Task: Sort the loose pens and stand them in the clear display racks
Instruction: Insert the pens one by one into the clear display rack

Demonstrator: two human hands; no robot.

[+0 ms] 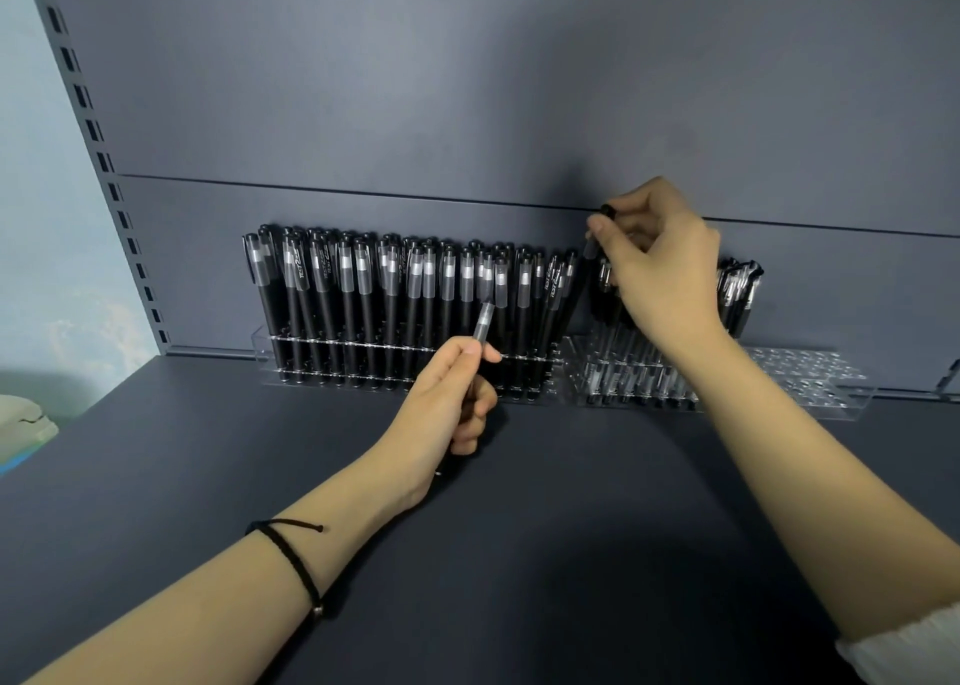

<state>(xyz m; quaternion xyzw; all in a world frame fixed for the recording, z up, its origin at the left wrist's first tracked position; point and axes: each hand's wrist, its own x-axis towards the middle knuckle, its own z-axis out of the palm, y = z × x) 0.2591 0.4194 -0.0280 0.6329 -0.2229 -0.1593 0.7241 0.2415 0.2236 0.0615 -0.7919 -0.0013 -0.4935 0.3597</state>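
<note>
Two clear racks stand against the back panel of a dark shelf. The left rack is packed with several upright black pens with clear caps. My left hand pinches a loose pen by its middle, cap end up, just in front of that rack. My right hand pinches another black pen near its top, above the gap between the racks. The right rack holds several pens partly hidden behind my right hand, and its right end shows bare holes.
The dark shelf surface stretches toward me. A slotted upright rail runs along the left edge. A pale object lies beyond the shelf at far left. A clear piece sits at the right edge.
</note>
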